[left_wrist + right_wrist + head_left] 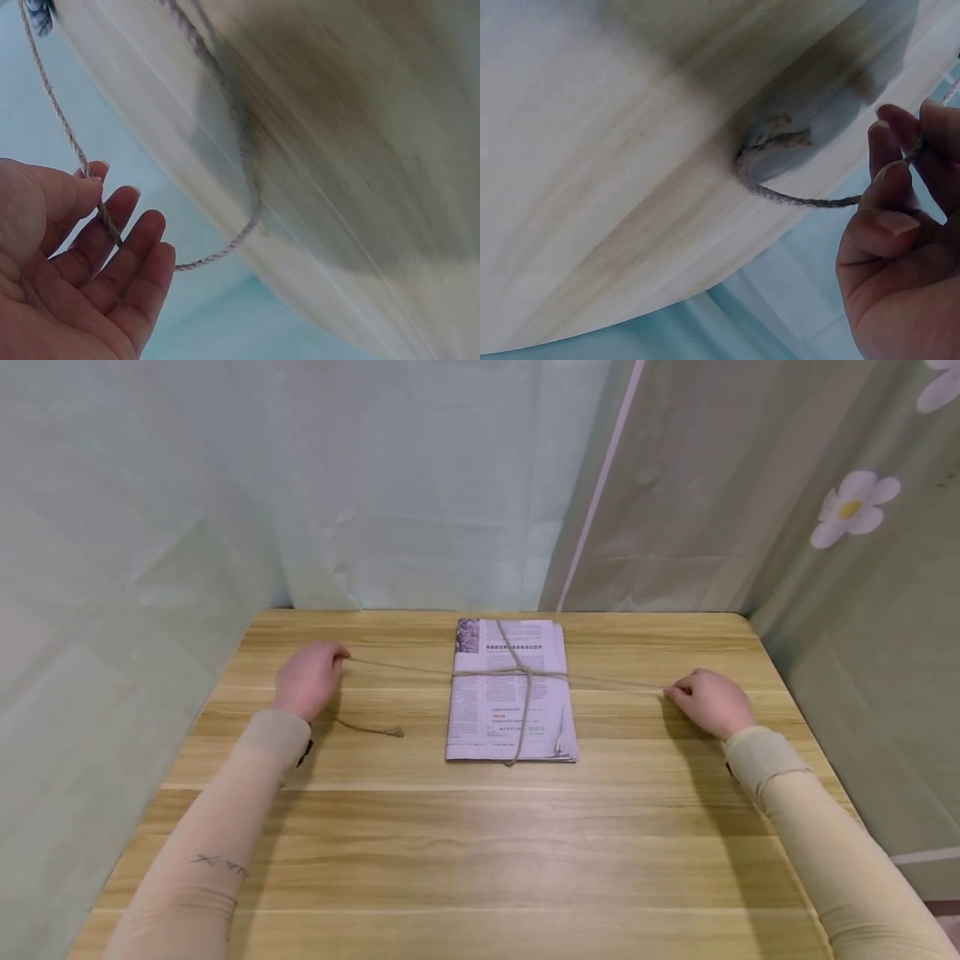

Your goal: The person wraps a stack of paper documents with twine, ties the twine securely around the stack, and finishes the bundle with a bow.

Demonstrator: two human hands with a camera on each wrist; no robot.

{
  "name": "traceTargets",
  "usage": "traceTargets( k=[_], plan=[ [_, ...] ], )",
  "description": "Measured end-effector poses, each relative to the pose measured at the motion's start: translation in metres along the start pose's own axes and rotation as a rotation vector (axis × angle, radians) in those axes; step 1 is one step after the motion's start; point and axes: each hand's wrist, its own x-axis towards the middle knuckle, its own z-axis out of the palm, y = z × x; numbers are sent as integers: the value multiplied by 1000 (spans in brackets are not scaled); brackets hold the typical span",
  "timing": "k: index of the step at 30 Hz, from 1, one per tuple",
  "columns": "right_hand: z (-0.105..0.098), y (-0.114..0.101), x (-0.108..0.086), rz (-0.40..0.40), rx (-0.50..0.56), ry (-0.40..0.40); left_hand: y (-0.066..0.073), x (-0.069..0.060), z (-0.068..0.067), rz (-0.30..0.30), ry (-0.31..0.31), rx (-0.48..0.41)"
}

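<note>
- Left hand (309, 679), toward the left side of the worktop (480, 852): twine pinched between thumb and forefinger, remaining fingers loosely bent.
- Right hand (712, 702), toward the right side: twine gripped between thumb and fingertips, other fingers curled in.
- Newspaper stack (480, 718), folded and printed with text, lies flat between the hands, near the far edge of the wooden worktop; both hands well apart from it.
- Jute twine (521, 670) crosses the stack both ways: one run over its width, another from far edge to near edge, meeting a little above the middle of the top sheet.
- From the stack's left and right edges the twine runs out nearly straight to each hand.
- Past the left hand a longer tail curves down; its knotted-looking tip (393, 732) shows between that hand and the stack.
- Past the right hand a shorter tail dangles, end curled, seen in the right wrist view.
- Light sleeves cover both forearms; dark lettering on the left sleeve (202, 827).
- Pale green curtain (420, 485) behind; white flower print (855, 510) on the right-hand side.
</note>
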Motion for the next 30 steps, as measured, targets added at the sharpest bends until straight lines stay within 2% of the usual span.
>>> traceTargets(
  k=[4,8,12,18,21,22,24,25,28,30],
  plan=[
    [-1,-1,2,4,-20,24,-7,-3,-4,-27,33,-14],
    [-2,-4,5,-5,-27,45,-14,-5,-5,-20,112,22],
    [-1,-6,5,-7,-10,72,-17,-4,-3,42,211,57],
    [-1,-7,1,-10,94,193,-26,-3,-3,178,338,15],
    [-2,-7,1,-24,123,219,-32,-4,-3,233,380,12],
    [-2,-7,1,-26,123,215,-33,-5,-2,239,373,20],
    [-2,-7,1,-28,106,197,-34,-8,0,223,316,37],
    [-1,-7,1,-28,97,178,-34,-10,1,207,261,44],
    [2,-7,2,-29,74,110,-35,-18,4,124,38,46],
    [5,-7,3,-35,64,68,-34,-23,6,65,-77,27]
  ],
)
